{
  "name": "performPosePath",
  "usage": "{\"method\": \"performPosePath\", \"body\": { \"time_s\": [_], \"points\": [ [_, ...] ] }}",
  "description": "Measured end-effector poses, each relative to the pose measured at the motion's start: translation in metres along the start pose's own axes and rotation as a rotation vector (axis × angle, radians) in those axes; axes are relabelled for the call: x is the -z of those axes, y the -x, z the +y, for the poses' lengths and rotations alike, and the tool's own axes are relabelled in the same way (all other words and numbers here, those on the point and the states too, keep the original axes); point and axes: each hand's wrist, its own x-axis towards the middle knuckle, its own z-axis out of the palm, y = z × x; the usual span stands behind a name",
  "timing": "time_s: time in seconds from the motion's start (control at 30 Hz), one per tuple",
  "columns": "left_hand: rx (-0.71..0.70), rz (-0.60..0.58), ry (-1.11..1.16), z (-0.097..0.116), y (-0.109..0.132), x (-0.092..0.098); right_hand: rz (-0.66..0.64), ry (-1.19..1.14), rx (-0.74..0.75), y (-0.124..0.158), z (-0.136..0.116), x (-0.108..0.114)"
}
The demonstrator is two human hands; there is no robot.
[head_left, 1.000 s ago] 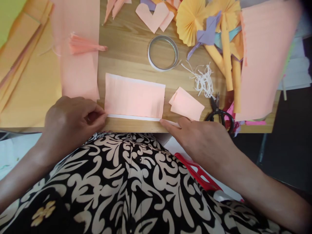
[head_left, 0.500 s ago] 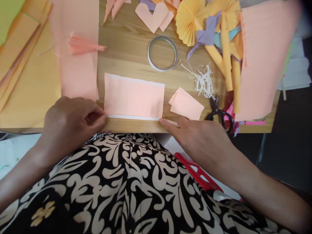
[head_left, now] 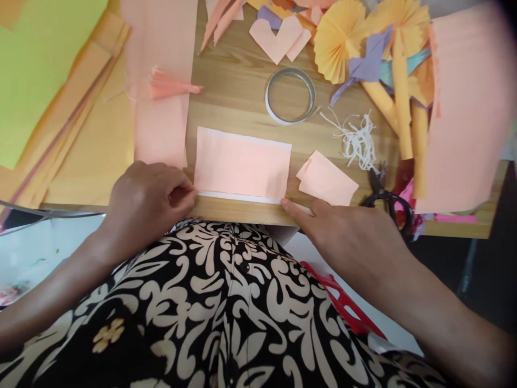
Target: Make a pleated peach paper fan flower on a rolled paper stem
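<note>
A pink paper rectangle (head_left: 243,167) lies flat, with a white tape strip (head_left: 238,197) along its near edge and another white band along its far edge. At the near left corner, my left hand (head_left: 151,191) is closed in a pinch on the strip's left end. My right hand (head_left: 347,231) presses one fingertip on the near right corner. The strip's right end runs between its fingers, partly hidden. Just beyond my right hand lies a smaller folded pink paper (head_left: 329,178). Black scissors (head_left: 382,194) rest to the right of it.
Behind the rectangle lies a tape roll (head_left: 290,96), with white strings (head_left: 359,143) to its right. Yellow paper fans (head_left: 341,40) and a pink paper heart (head_left: 278,40) are farther back. Large orange sheets (head_left: 92,156) and a pink tassel (head_left: 172,86) lie left. The table's near edge (head_left: 250,218) is close.
The view has shifted, so the tabletop things appear farther right. Both hands keep their places at the rectangle's near corners.
</note>
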Motion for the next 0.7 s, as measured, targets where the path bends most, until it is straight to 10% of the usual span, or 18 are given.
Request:
{"method": "performPosePath", "body": {
  "time_s": [0.7],
  "points": [
    [-0.167, 0.031, -0.238, -0.008, -0.002, 0.005, -0.035, 0.050, -0.006, -0.002, -0.007, 0.007]
  ]
}}
